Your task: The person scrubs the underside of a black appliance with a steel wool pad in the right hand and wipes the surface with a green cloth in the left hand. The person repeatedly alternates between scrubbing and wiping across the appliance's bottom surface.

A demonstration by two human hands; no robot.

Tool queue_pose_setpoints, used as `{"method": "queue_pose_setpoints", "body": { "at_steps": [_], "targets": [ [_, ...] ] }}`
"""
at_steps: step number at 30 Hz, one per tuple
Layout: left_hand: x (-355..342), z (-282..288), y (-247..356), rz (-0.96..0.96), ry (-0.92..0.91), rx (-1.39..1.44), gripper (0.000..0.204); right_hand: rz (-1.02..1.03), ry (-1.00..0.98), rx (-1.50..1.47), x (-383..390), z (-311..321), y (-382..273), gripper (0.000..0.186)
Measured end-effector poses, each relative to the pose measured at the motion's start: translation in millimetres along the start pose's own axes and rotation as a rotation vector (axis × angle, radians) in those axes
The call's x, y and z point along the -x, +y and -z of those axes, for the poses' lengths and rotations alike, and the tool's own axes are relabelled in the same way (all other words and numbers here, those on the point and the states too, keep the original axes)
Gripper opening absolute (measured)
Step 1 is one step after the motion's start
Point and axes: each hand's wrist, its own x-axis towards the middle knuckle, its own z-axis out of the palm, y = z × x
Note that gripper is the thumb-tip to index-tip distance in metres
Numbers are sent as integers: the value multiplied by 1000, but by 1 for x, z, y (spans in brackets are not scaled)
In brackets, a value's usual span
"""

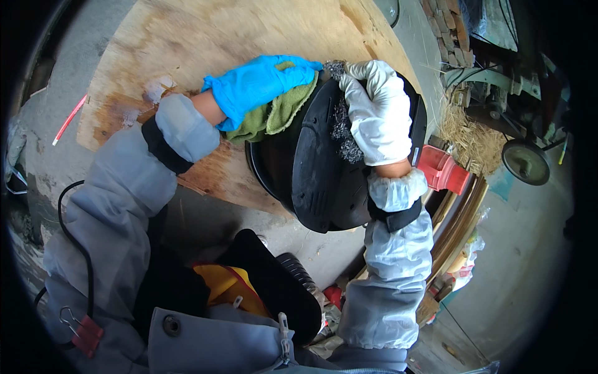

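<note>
A glossy black round housing [317,168], its exact kind unclear, lies tilted at the wooden board's right edge; slots show in its curved panel. My left hand [265,84], in a blue glove, closes on a folded green cloth [289,109] by the housing's far left rim. Its fingertips reach the far edge, next to a tuft of steel wool. My right hand [379,112], in a white glove, grips a grey steel wool scrubber [344,134] against the black surface. Part of the scrubber is hidden beneath the fingers.
The round-edged wooden board [205,37] carries brown stains. A red plastic piece [442,169] sits right of the housing, near straw [476,140]. Farther right stand a small wheel [526,162] and machinery. Stacked curved boards [458,218] and litter lie on the concrete floor [523,262].
</note>
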Motion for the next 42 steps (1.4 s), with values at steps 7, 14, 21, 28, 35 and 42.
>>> {"method": "queue_pose_setpoints", "body": {
  "at_steps": [7, 14, 21, 28, 35, 42],
  "targets": [
    [3, -4, -6, 37, 40, 284, 45, -6, -248, -106, 61, 9, -15, 14],
    [9, -6, 22, -50, 345, 36, 49, -206, -194, -219, 149, 48, -12, 17],
    [-17, -25, 76, -698, -46, -882, 42, -819, 347, -376, 274, 67, 46, 10],
    [19, -73, 78, -749, -3, -1390, 34, -853, 589, -543, 303, 50, 67, 9],
    [88, -139, 72, -669, -408, -1371, 27, -781, 628, -366, 295, 45, 63, 8],
    [54, -71, 111, -413, -451, -1360, 18, -806, 634, -564, 308, 47, 69, 12]
  ]
}}
